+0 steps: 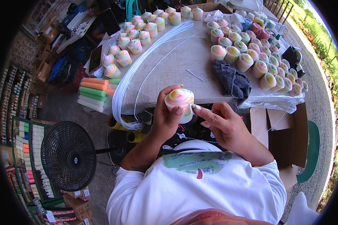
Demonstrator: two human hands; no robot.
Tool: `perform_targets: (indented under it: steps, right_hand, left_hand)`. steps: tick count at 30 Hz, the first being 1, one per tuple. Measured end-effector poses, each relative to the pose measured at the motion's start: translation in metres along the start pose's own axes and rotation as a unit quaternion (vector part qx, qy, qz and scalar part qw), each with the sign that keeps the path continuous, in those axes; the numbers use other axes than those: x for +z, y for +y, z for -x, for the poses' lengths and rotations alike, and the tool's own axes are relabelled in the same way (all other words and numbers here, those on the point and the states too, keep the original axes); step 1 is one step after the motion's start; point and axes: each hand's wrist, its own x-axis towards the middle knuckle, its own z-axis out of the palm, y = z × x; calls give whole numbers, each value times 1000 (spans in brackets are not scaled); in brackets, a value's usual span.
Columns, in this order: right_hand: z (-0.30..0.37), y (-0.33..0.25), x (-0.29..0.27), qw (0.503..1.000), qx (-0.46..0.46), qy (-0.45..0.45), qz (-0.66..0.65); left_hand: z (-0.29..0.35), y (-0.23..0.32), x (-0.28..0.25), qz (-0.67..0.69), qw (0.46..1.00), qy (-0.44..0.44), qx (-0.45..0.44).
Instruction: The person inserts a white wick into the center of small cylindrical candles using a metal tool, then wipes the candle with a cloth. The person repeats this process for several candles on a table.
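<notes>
In front of my chest, my left hand (168,114) is wrapped round a candle (179,98), white with pink, yellow and green swirls and a domed top. It is held roughly upright just off the table's near edge. My right hand (223,122) has its index fingertip at the candle's right side, with the other fingers curled. A slim pale thing shows at these fingers, too little of it to name. A bundle of long white wicks (133,77) curves across the table's left part and hangs over its front edge. A short white wick piece (195,74) lies mid-table.
Wicked candles (134,46) stand at the table's back left; many without visible wicks (245,62) fill the right. A dark grey cloth (233,80) lies beside them. Coloured wax sticks (93,92) sit at the left edge. A fan (68,155) and an open cardboard box (289,138) flank me.
</notes>
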Motion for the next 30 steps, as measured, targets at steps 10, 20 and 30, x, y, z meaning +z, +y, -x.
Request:
perform_targets:
  steps: [10, 20, 30]
  right_hand:
    - [3, 9, 12, 998, -8, 64, -9]
    - [-17, 11, -7, 979, 137, 111, -103]
    - [-40, 7, 10, 987, 122, 24, -106]
  left_hand:
    - [4, 4, 16, 58, 996, 38, -48]
    - [2, -12, 8, -5, 998, 66, 7]
    - [2, -19, -9, -247, 948, 84, 182]
